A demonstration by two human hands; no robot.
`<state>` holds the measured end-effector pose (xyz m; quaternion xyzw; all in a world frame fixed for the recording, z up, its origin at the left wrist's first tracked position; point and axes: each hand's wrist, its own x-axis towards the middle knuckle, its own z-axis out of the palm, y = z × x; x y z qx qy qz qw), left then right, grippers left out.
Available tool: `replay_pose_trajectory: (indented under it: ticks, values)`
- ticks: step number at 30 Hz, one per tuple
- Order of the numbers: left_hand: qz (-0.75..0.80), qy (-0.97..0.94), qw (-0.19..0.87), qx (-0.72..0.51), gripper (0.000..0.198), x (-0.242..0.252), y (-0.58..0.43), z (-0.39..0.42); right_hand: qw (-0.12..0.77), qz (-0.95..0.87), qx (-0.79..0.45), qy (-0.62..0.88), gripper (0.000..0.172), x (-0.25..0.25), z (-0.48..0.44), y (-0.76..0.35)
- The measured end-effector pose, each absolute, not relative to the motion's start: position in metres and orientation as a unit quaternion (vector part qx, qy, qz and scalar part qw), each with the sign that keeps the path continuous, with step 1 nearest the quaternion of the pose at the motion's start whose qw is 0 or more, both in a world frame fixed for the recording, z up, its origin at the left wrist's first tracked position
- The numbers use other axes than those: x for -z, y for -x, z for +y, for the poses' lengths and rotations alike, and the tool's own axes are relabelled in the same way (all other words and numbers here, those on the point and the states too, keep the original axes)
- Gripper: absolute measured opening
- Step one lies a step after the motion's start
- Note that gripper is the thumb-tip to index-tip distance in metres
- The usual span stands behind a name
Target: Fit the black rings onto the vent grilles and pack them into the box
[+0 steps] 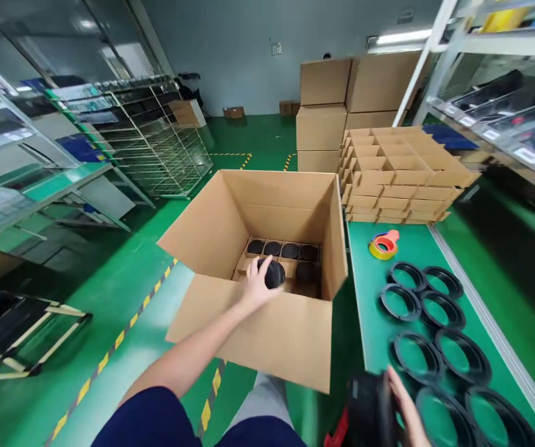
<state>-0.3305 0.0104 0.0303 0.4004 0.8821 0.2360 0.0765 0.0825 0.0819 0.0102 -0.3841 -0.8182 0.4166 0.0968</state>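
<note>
My left hand [254, 288] reaches over the open cardboard box [290, 192] with its fingers wrapped round a black round part [274, 274]. Inside the box, a cardboard divider [243, 266] separates several black round parts [290, 250], most of them along the far row. At the lower right, my right hand [407, 406] grips a black cylindrical part [370, 410] beside the green table. Motion blurs that part, and something red [337, 433] shows below it. Several black rings [407, 273] lie on the green tabletop [365, 298].
Stacked cardboard dividers [397, 167] and a roll of tape on a red dispenser [384, 244] sit on the table. Tall cartons [323, 118] stand behind. A wire rack [155, 143] is at the left, and a shelf of bins [495, 118] at the right.
</note>
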Motion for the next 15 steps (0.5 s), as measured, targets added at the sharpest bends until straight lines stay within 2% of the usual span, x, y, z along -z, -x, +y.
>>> replay_pose_trajectory:
  ticks: [3,6,10,15]
  values:
    - [0.914,-0.36,0.118,-0.147,0.103,0.001,0.441,0.047,0.066,-0.848,-0.399,0.343,0.12,-0.02,0.1,0.048]
    - [0.905,-0.369,0.178,-0.109,0.106,0.058,0.519,0.077,0.025,-0.866,-0.341,0.366,0.117,0.008,0.14,0.196]
    - [0.878,-0.4,0.256,-0.067,0.109,0.144,0.571,0.103,-0.067,-0.864,-0.273,0.418,0.119,0.105,0.196,0.346]
    - [0.842,-0.439,0.31,-0.038,0.112,0.238,0.598,0.123,-0.167,-0.847,-0.222,0.453,0.122,0.233,0.237,0.428]
